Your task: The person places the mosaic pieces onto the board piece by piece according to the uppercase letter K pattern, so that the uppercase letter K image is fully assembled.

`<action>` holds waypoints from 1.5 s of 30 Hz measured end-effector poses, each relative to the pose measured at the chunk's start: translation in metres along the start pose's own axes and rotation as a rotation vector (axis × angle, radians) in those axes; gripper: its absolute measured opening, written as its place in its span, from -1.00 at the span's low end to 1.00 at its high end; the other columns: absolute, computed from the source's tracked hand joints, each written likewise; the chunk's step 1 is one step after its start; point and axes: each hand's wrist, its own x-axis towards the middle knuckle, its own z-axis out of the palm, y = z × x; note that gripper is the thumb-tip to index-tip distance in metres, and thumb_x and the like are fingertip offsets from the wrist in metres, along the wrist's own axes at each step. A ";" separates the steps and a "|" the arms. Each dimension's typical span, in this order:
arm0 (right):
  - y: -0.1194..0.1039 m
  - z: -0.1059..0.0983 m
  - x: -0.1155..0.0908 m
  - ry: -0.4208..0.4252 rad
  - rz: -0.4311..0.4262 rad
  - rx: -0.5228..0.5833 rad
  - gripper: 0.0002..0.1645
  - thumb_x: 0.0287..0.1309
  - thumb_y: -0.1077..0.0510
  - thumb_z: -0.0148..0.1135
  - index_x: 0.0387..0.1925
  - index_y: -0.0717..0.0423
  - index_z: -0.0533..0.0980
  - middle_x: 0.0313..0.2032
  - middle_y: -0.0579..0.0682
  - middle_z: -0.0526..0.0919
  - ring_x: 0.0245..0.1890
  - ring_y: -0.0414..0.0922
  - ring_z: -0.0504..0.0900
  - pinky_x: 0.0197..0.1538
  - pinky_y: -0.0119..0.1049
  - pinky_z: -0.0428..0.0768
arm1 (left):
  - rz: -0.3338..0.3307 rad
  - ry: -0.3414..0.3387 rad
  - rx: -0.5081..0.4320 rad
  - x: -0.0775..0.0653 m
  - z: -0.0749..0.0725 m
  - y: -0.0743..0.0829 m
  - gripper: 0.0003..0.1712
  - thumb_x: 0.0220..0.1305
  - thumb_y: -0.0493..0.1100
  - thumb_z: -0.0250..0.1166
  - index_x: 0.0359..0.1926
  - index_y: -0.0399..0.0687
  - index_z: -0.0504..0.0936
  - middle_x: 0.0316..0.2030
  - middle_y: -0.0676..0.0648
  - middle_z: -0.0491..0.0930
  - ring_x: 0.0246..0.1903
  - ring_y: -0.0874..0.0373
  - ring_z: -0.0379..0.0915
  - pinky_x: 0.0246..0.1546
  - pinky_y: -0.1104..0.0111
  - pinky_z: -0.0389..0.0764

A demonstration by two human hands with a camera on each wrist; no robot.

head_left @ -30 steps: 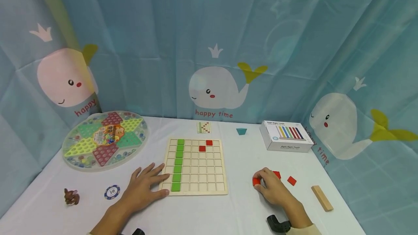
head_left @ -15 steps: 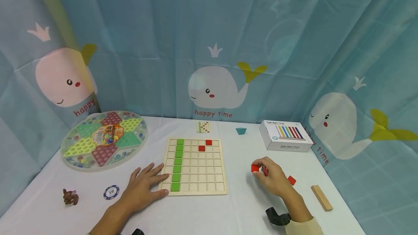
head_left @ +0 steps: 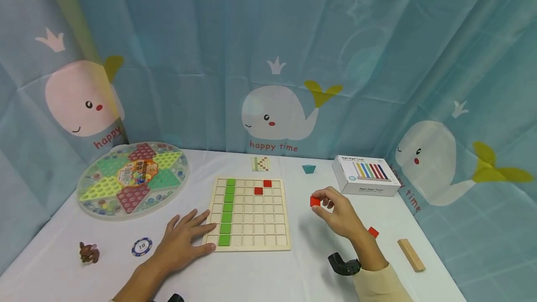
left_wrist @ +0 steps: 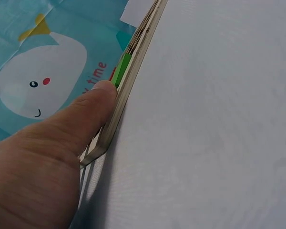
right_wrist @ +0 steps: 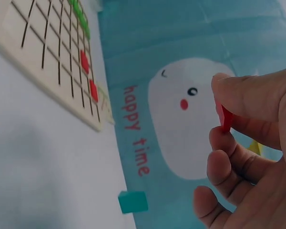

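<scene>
A square wooden grid board (head_left: 260, 227) lies flat, with a column of green tiles (head_left: 226, 207) at its left and two red tiles (head_left: 258, 191) at the upper right. My left hand (head_left: 182, 242) rests at the board's left edge, fingers spread; its thumb (left_wrist: 97, 102) touches the lower border in the left wrist view. Between thumb and index finger, my right hand (head_left: 340, 213) pinches a red square tile (head_left: 314, 201), raised above the table right of the board. The other fingers are loosely bent. Beside my right wrist lies another red tile (head_left: 373, 232).
A small pattern card (head_left: 261, 164) and a teal block (head_left: 308, 169) lie behind the board. At back right stands a white box (head_left: 367, 175), with a wooden bar (head_left: 411, 255) nearer. Leftward are a Chinese checkers board (head_left: 134, 178), a poker chip (head_left: 141, 246) and a brown animal figurine (head_left: 89, 252).
My right hand has lifted the red tile off the table and carried it leftward and away from me, toward the board. The left hand has stayed at the board's edge.
</scene>
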 end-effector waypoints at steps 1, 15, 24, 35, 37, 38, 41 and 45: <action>-0.003 0.002 0.003 0.000 -0.005 0.007 -0.67 0.02 0.30 0.45 -0.14 0.04 0.58 -0.34 -0.21 0.52 -0.34 -0.14 0.45 -0.27 -0.22 0.53 | 0.000 -0.002 -0.001 0.000 0.000 0.000 -0.29 0.01 0.42 0.31 0.09 0.14 0.66 0.32 -0.03 0.35 0.35 -0.22 0.05 0.26 -0.23 -0.19; -0.035 0.041 0.048 -0.014 -0.050 0.109 -0.71 0.11 0.26 0.39 -0.10 0.12 0.57 -0.27 -0.16 0.53 -0.30 -0.07 0.46 -0.22 -0.04 0.55 | 0.001 0.009 0.013 -0.001 0.000 -0.004 -0.29 0.01 0.41 0.32 0.09 0.13 0.67 0.31 -0.03 0.36 0.34 -0.23 0.06 0.26 -0.23 -0.18; -0.039 0.075 0.063 -0.055 -0.024 0.136 -0.69 0.12 0.24 0.39 -0.07 0.15 0.57 -0.25 -0.11 0.53 -0.30 -0.11 0.44 -0.25 -0.23 0.50 | 0.016 0.016 0.005 0.000 0.000 -0.003 -0.29 0.01 0.40 0.33 0.08 0.11 0.67 0.31 -0.05 0.37 0.34 -0.24 0.06 0.25 -0.23 -0.17; -0.038 0.109 0.075 -0.109 0.048 0.157 -0.72 0.14 0.24 0.36 -0.09 0.12 0.56 -0.22 -0.12 0.53 -0.26 -0.10 0.45 -0.21 -0.27 0.51 | 0.016 0.017 0.001 0.001 0.001 -0.003 -0.29 0.01 0.41 0.33 0.08 0.12 0.67 0.31 -0.04 0.36 0.34 -0.23 0.06 0.25 -0.23 -0.16; -0.037 0.115 0.076 -0.120 0.058 0.160 -0.73 0.15 0.23 0.36 -0.09 0.13 0.56 -0.21 -0.10 0.53 -0.24 -0.08 0.46 -0.19 -0.25 0.51 | 0.014 0.016 0.001 0.001 0.002 -0.004 -0.30 0.01 0.41 0.33 0.08 0.13 0.67 0.31 -0.04 0.36 0.34 -0.23 0.06 0.25 -0.23 -0.17; -0.037 0.118 0.077 -0.125 0.069 0.160 -0.73 0.16 0.22 0.35 -0.09 0.12 0.57 -0.21 -0.10 0.53 -0.24 -0.07 0.46 -0.19 -0.25 0.51 | 0.013 0.015 0.002 0.000 0.002 -0.004 -0.30 0.01 0.41 0.33 0.08 0.13 0.67 0.31 -0.04 0.36 0.34 -0.23 0.06 0.25 -0.23 -0.17; -0.035 0.127 0.079 -0.140 0.078 0.139 -0.74 0.16 0.21 0.35 -0.09 0.13 0.57 -0.22 -0.08 0.53 -0.24 -0.06 0.47 -0.18 -0.26 0.51 | 0.009 0.011 0.000 0.000 0.003 -0.004 -0.29 0.01 0.41 0.32 0.08 0.14 0.67 0.31 -0.04 0.36 0.35 -0.22 0.05 0.26 -0.23 -0.18; -0.031 0.140 0.081 -0.162 0.103 0.094 -0.75 0.15 0.20 0.37 -0.12 0.12 0.59 -0.30 -0.09 0.50 -0.31 -0.11 0.45 -0.25 -0.29 0.50 | 0.010 0.011 -0.006 0.000 0.003 -0.004 -0.29 0.01 0.42 0.32 0.09 0.14 0.67 0.31 -0.04 0.36 0.35 -0.22 0.05 0.26 -0.22 -0.18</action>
